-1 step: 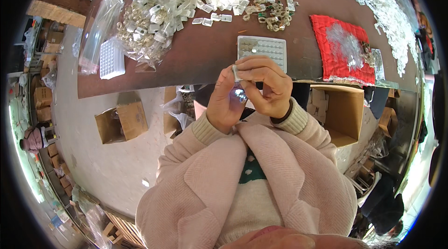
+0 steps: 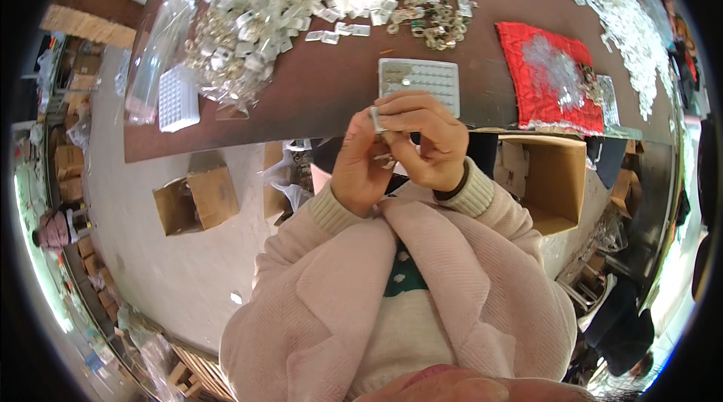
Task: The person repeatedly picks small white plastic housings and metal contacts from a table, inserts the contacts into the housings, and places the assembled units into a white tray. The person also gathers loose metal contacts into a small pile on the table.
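Both hands are raised together just near the table's near edge: the left hand (image 2: 360,168) and the right hand (image 2: 425,140) pinch a small clear packet (image 2: 376,119) between their fingertips, fingers curled closed around it. Just beyond them on the brown table (image 2: 316,93) lies a grey compartment tray (image 2: 419,79), with a red cloth (image 2: 544,78) to the right and a white tray (image 2: 178,97) to the far left.
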Action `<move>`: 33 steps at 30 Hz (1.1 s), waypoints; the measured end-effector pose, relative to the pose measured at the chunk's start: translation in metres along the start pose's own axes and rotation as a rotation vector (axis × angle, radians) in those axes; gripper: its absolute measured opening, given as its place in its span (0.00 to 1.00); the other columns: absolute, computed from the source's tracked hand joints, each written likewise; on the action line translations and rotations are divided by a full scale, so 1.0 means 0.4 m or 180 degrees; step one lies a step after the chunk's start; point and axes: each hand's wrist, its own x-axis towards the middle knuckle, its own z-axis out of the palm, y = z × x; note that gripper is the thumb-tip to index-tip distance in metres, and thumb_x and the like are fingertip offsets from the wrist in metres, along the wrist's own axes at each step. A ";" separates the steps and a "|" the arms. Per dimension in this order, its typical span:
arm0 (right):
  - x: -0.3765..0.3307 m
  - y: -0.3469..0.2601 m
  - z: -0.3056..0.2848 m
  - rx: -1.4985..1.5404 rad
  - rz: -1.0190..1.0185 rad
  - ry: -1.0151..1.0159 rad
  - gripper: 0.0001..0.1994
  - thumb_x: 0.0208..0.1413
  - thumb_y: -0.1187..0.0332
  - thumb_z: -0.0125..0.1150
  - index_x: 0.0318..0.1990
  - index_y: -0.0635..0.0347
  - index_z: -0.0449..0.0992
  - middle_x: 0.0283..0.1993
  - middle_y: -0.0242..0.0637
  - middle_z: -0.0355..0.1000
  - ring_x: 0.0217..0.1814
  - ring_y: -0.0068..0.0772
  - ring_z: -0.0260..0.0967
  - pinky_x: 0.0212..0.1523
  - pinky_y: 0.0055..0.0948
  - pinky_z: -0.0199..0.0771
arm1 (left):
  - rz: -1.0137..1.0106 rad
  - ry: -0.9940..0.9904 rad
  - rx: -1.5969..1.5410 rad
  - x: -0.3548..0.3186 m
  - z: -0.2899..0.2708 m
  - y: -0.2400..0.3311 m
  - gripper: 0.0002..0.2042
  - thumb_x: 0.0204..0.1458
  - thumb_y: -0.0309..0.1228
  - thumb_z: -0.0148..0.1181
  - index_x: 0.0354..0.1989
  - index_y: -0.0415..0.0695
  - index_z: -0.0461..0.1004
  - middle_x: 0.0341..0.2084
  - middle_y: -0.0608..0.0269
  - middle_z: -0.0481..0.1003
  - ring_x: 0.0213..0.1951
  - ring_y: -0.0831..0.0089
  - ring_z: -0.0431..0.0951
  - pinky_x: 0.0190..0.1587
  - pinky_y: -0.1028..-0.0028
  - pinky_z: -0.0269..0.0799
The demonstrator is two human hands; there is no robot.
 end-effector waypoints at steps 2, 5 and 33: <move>-0.007 -0.004 -0.008 -0.0097 -0.0001 -0.0156 0.14 0.47 0.84 0.63 0.43 0.64 0.80 0.48 0.45 0.78 0.52 0.46 0.77 0.49 0.37 0.79 | 0.0237 -0.0256 0.0159 0.005 -0.001 -0.007 0.20 0.65 0.46 0.57 0.59 0.48 0.69 0.49 0.68 0.75 0.53 0.75 0.75 0.56 0.70 0.73; -0.016 -0.003 -0.026 -0.0937 -0.0494 -0.0269 0.16 0.48 0.80 0.66 0.48 0.63 0.79 0.52 0.45 0.76 0.53 0.49 0.76 0.53 0.42 0.77 | 0.0057 -0.0234 -0.0031 0.007 -0.008 -0.006 0.19 0.64 0.43 0.58 0.58 0.48 0.69 0.51 0.68 0.74 0.54 0.74 0.74 0.59 0.70 0.71; -0.131 0.057 -0.464 -0.2707 0.1378 0.0913 0.10 0.59 0.80 0.59 0.46 0.62 0.80 0.36 0.47 0.75 0.35 0.40 0.73 0.38 0.32 0.73 | 0.0120 -0.0184 0.0638 0.043 0.008 -0.041 0.12 0.65 0.39 0.55 0.37 0.42 0.70 0.29 0.61 0.70 0.31 0.70 0.70 0.39 0.68 0.69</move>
